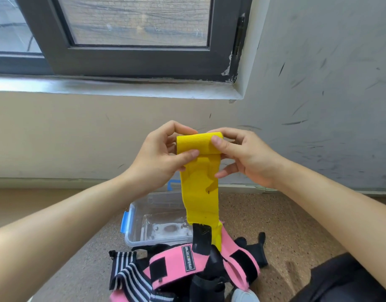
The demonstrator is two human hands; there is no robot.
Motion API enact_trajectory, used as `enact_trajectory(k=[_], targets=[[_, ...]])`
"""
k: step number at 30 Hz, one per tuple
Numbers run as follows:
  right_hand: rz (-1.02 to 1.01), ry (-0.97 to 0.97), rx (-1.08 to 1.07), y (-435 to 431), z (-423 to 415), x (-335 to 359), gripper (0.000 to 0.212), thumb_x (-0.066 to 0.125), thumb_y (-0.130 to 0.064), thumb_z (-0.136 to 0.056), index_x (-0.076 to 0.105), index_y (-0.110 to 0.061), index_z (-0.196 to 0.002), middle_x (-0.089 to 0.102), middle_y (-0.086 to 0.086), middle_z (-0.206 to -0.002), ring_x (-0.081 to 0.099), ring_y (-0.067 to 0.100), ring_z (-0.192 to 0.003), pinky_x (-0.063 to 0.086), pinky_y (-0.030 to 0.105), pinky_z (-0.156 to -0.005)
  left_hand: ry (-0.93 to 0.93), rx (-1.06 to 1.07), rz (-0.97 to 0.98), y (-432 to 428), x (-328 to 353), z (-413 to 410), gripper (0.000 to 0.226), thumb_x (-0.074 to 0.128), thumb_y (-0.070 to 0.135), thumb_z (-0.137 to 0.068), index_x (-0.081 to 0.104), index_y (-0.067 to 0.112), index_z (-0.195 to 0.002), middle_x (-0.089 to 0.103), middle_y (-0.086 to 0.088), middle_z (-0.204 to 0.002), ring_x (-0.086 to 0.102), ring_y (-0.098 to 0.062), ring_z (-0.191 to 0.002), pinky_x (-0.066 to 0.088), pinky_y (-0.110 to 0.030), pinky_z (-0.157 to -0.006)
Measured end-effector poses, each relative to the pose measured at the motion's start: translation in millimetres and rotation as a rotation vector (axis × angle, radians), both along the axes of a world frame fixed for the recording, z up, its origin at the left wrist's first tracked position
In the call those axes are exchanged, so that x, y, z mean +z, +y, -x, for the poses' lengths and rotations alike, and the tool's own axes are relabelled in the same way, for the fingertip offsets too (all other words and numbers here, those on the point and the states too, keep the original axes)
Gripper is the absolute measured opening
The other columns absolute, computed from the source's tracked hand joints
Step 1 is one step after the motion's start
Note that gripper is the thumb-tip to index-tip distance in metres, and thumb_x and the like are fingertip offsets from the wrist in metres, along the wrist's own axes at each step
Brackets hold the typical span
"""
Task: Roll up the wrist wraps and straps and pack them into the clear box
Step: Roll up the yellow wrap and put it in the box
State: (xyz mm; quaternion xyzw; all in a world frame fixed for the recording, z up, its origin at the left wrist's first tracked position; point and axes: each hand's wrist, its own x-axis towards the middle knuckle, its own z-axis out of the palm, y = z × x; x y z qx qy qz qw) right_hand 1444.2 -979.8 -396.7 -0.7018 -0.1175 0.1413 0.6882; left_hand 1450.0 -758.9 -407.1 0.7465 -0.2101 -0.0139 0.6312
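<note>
Item: yellow wrist wrap [200,192], which I held above the floor [285,225]. The rolled top lay crosswise and the tail hung straight down. My left hand [163,153] pinched the roll's left end and my right hand [242,155] its right end, both equally near. The clear box [131,225] stood open below.

We can't see most fingers of the left hand [159,155] or right hand [246,158]: they sit behind the rolled top of the yellow wrap [200,192]. Its hanging tail covers the right side of the clear box [133,236], and the heap of wraps hides the box's near wall. The pink wrap [176,271] & striped wrap [126,275] run off the btm edge. The pink wrap's label [188,258] is too small to read for sure. A pale grey obj [244,296] at btm is cut off; can't ID it. The window [133,55] is cut at top & left.
</note>
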Motion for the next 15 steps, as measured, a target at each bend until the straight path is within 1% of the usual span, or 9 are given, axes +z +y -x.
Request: enact_trajectory(k=[2, 3, 5, 6, 8, 9, 11, 13, 15], targets=[[-0.001, -0.034, -0.019, 0.5, 0.0, -0.4, 0.037, 0.068, -0.032, -0.085, 0.068, -0.014, -0.118, 0.071, 0.009, -0.103, 0.073, 0.028, -0.099, 0.062, 0.032, -0.060, -0.047, 0.000, -0.025, 0.5, 0.2, 0.2, 0.030, 0.077, 0.011, -0.086, 0.062, 0.018, -0.112, 0.072, -0.004, -0.096, 0.073, -0.015, -0.085, 0.059, -0.027, -0.058], [-0.002, -0.049, -0.026, 0.5, 0.2, -0.6, 0.035, 0.068, -0.031, -0.085, 0.068, -0.016, -0.116, 0.071, 0.009, -0.100, 0.073, 0.027, -0.098, 0.061, 0.032, -0.059, -0.034, -0.006, -0.031, 1.1, 0.3, -0.1, 0.032, 0.076, 0.012, -0.087, 0.061, 0.017, -0.114, 0.072, -0.001, -0.096, 0.072, -0.013, -0.086, 0.058, -0.027, -0.058], [-0.015, -0.071, -0.037, 0.6, 0.2, -1.6, 0.033, 0.070, -0.028, -0.083, 0.068, -0.017, -0.114, 0.073, 0.006, -0.095, 0.074, 0.024, -0.094, 0.061, 0.031, -0.060, 0.069, -0.037, -0.032, 2.2, 1.6, 0.0, 0.036, 0.075, 0.017, -0.088, 0.059, 0.017, -0.120, 0.072, 0.005, -0.095, 0.073, -0.009, -0.089, 0.058, -0.025, -0.060], [-0.024, -0.079, -0.041, 0.5, 0.4, -1.6, 0.033, 0.070, -0.026, -0.082, 0.068, -0.017, -0.114, 0.074, 0.005, -0.094, 0.074, 0.023, -0.093, 0.061, 0.031, -0.061, 0.138, -0.065, -0.036, 2.7, 2.4, 0.2, 0.037, 0.075, 0.023, -0.090, 0.059, 0.017, -0.123, 0.074, 0.007, -0.098, 0.073, -0.008, -0.093, 0.059, -0.025, -0.062], [-0.036, -0.103, -0.044, 0.7, 0.7, -2.3, 0.034, 0.070, -0.023, -0.082, 0.067, -0.016, -0.115, 0.075, 0.006, -0.095, 0.074, 0.023, -0.093, 0.062, 0.032, -0.064, 0.236, -0.124, -0.044, 3.8, 2.4, -0.1, 0.040, 0.072, 0.039, -0.091, 0.063, 0.020, -0.124, 0.076, 0.008, -0.108, 0.072, -0.010, -0.103, 0.060, -0.027, -0.068], [-0.036, -0.118, -0.044, 0.8, 0.7, -2.7, 0.034, 0.070, -0.022, -0.083, 0.066, -0.016, -0.116, 0.075, 0.006, -0.097, 0.074, 0.023, -0.094, 0.062, 0.033, -0.065, 0.259, -0.134, -0.044, 4.2, 2.3, -0.2, 0.041, 0.070, 0.045, -0.091, 0.064, 0.021, -0.123, 0.076, 0.007, -0.111, 0.072, -0.011, -0.105, 0.061, -0.030, -0.070], [-0.035, -0.151, -0.050, 0.8, 0.8, -3.0, 0.036, 0.070, -0.019, -0.083, 0.066, -0.015, -0.119, 0.075, 0.008, -0.102, 0.074, 0.025, -0.097, 0.062, 0.034, -0.067, 0.272, -0.110, -0.050, 4.0, 3.3, -0.4, 0.043, 0.063, 0.051, -0.088, 0.067, 0.021, -0.118, 0.076, 0.007, -0.106, 0.073, -0.014, -0.100, 0.062, -0.032, -0.071], [-0.046, -0.189, -0.052, -0.1, 0.5, -4.0, 0.037, 0.071, -0.016, -0.083, 0.066, -0.014, -0.120, 0.074, 0.009, -0.106, 0.073, 0.026, -0.099, 0.063, 0.035, -0.068, 0.256, -0.087, -0.063, 2.9, 4.5, -0.9, 0.043, 0.058, 0.053, -0.086, 0.067, 0.020, -0.113, 0.074, 0.011, -0.093, 0.072, -0.013, -0.090, 0.061, -0.030, -0.065], [-0.050, -0.212, -0.059, -0.1, 0.3, -3.9, 0.036, 0.072, -0.013, -0.082, 0.067, -0.015, -0.118, 0.074, 0.006, -0.104, 0.074, 0.024, -0.098, 0.062, 0.033, -0.067, 0.245, -0.088, -0.051, 1.6, 4.7, -0.7, 0.043, 0.060, 0.050, -0.087, 0.066, 0.016, -0.113, 0.073, 0.011, -0.086, 0.071, -0.011, -0.082, 0.057, -0.025, -0.059]])
